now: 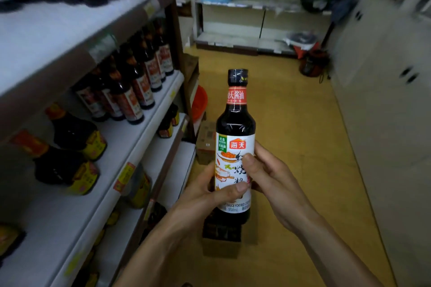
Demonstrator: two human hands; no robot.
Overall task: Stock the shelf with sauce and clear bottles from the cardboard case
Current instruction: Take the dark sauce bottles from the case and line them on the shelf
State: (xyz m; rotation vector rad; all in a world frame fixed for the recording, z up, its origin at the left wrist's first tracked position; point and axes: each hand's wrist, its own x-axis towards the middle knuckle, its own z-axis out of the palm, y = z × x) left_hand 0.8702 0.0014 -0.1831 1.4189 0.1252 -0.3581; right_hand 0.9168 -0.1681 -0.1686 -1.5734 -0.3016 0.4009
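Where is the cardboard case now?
Lower centre of the head view: the cardboard case sits on the floor right of the shelf, behind the sauce bottle held by the left hand and right hand.

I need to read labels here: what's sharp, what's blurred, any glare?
Head view: the sauce bottle, held by the left hand and right hand, is sharp, its label readable, small glints on cap and shoulder; shelf bottles at left and cabinets at right are blurred.
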